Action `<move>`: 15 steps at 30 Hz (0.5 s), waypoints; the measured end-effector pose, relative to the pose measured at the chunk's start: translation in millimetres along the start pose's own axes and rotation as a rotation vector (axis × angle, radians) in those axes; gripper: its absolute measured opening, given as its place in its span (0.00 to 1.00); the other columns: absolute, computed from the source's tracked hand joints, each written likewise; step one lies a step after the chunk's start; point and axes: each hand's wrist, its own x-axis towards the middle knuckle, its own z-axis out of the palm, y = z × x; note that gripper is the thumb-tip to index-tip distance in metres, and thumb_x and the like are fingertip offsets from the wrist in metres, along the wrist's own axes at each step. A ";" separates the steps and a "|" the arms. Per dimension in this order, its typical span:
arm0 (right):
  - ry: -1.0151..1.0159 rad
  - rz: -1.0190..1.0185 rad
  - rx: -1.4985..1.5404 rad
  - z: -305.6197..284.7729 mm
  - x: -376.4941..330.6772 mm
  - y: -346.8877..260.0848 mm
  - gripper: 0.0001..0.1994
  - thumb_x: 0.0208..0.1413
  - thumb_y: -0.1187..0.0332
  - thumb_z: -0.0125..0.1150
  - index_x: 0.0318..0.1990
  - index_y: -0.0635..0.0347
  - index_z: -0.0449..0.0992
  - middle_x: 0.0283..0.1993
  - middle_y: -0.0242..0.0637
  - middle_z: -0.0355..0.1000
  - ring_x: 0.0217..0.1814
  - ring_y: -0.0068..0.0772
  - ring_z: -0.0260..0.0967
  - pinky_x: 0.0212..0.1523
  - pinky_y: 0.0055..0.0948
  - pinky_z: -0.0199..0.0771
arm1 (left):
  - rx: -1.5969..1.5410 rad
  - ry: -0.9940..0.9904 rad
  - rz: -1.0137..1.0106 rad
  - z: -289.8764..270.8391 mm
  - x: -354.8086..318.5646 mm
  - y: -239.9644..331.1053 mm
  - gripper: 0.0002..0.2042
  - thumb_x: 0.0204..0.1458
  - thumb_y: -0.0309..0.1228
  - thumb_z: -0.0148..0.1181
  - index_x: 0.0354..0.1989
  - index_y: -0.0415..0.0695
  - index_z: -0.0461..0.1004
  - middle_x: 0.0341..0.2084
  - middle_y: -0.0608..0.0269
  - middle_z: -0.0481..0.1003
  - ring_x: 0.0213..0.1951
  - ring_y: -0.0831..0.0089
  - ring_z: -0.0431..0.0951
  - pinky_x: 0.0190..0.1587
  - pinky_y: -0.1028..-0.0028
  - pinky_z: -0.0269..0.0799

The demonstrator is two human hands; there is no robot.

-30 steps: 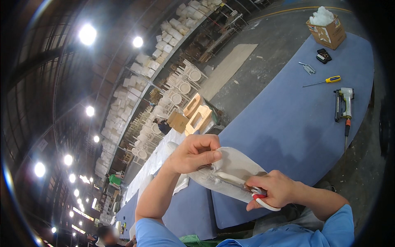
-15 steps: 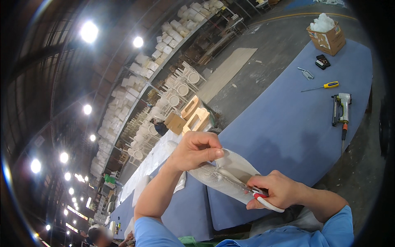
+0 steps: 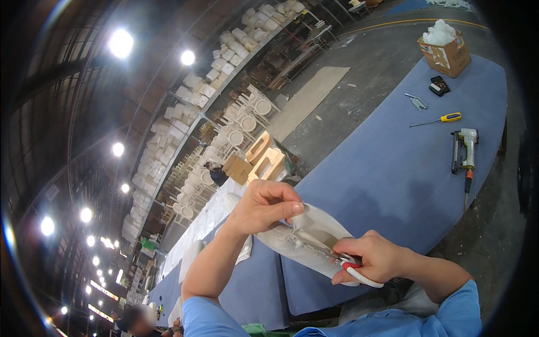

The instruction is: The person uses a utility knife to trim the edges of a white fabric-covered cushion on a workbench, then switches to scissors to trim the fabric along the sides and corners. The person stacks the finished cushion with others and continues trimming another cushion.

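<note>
An off-white fabric-covered piece (image 3: 324,226) lies slantwise in front of me above the blue table, with its loose edge lifted. My left hand (image 3: 269,206) pinches that edge at the upper end, thumb against fingers. Lower and to the right, my right hand (image 3: 371,256) is closed round scissors (image 3: 359,273) with red and white handles. Their blades point left along the fabric's open edge. How far apart the blades are cannot be made out.
On the blue-covered table (image 3: 387,168) lie a staple gun (image 3: 465,150) with a hose, a yellow-handled screwdriver (image 3: 449,117), metal strips (image 3: 416,101) and a dark case (image 3: 439,86). A cardboard box (image 3: 446,55) holds white stuffing. Wooden frames (image 3: 266,164) stand beyond. Another person (image 3: 137,321) is at lower left.
My right hand and the scissors have shifted slightly left along the fabric's edge. My left hand keeps its pinch in nearly the same place.
</note>
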 end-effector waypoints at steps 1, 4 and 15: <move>0.033 -0.044 -0.058 2.2 0.1 5.4 0.25 0.56 0.45 0.75 0.46 0.59 0.80 0.26 0.40 0.76 0.22 0.40 0.74 0.27 0.34 0.71 | 0.005 0.003 -0.005 0.2 -0.2 0.6 0.05 0.62 0.26 0.68 0.36 0.37 0.82 0.28 0.68 0.80 0.29 0.84 0.77 0.32 0.80 0.72; 0.132 -0.160 -0.181 5.9 2.0 14.7 0.26 0.54 0.45 0.76 0.45 0.59 0.80 0.27 0.42 0.79 0.24 0.48 0.78 0.27 0.37 0.75 | 0.012 0.007 -0.006 0.9 -0.3 0.5 0.05 0.63 0.26 0.67 0.36 0.37 0.82 0.27 0.69 0.79 0.30 0.84 0.76 0.32 0.80 0.72; 0.209 -0.206 -0.274 11.9 4.6 21.9 0.25 0.52 0.46 0.78 0.44 0.56 0.79 0.32 0.40 0.82 0.27 0.47 0.80 0.29 0.37 0.80 | 0.009 0.039 -0.028 4.0 -1.8 1.7 0.07 0.62 0.27 0.69 0.33 0.37 0.80 0.28 0.68 0.78 0.30 0.83 0.75 0.32 0.79 0.70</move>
